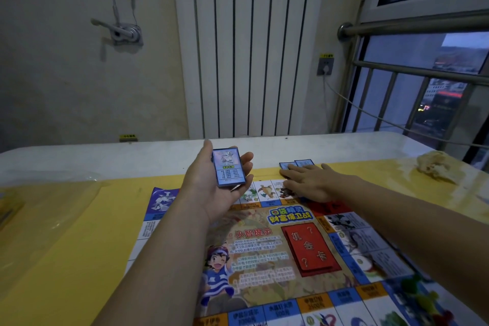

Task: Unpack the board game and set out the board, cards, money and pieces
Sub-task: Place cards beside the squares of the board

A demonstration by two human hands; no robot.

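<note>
The stack of blue-bordered picture cards (229, 167) is lying face up in the left hand (219, 190), which is hovering palm up over the far edge of the board. The thumb is standing along one side and the fingers are curling up round the other, so the stack is being cradled like a deck ready for dealing. The right hand (309, 182) is lying flat and spread, its fingertips pressing on two small blue-bordered cards (304, 163) set side by side on the yellow-covered surface (79, 246) just beyond the board. It is probably squaring them into a row beside the matching property squares. The colourful printed paper game board (264, 251) is lying unfolded in front of the person, with a red stack of question-mark cards (309, 246) already sitting on its marked space near the centre. Blurred green, yellow and red plastic pieces (420, 296) are resting on the near right corner. A sheet of clear plastic wrapping (53, 188) is lying at the left and a crumpled beige lump (436, 167) at the far right, both well apart from the play area. No money is showing.
</note>
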